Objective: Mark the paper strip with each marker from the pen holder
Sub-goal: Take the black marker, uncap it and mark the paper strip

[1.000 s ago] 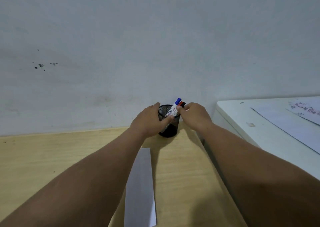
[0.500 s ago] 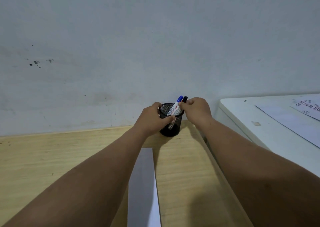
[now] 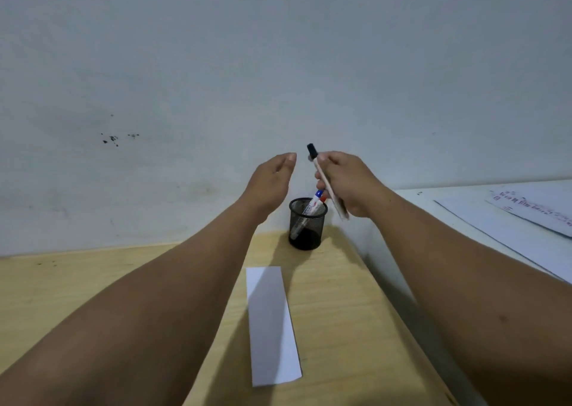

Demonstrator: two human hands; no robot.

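A black mesh pen holder (image 3: 306,230) stands on the wooden desk near the wall. A blue-capped marker (image 3: 313,205) and a red-capped one (image 3: 323,199) lean inside it. My right hand (image 3: 348,184) is raised above and right of the holder, shut on a black-capped marker (image 3: 322,173) that is tilted, cap up. My left hand (image 3: 272,182) hovers above and left of the holder, fingers apart, holding nothing. A white paper strip (image 3: 272,325) lies flat on the desk in front of the holder, between my forearms.
The wooden desk (image 3: 93,282) meets a grey wall behind. To the right stands a white surface (image 3: 464,217) with paper sheets (image 3: 532,213) on it. The desk's right edge runs close beside the strip.
My right hand has pulled the black-capped marker up out of the holder. My left hand has let go of the holder and lifted above it.
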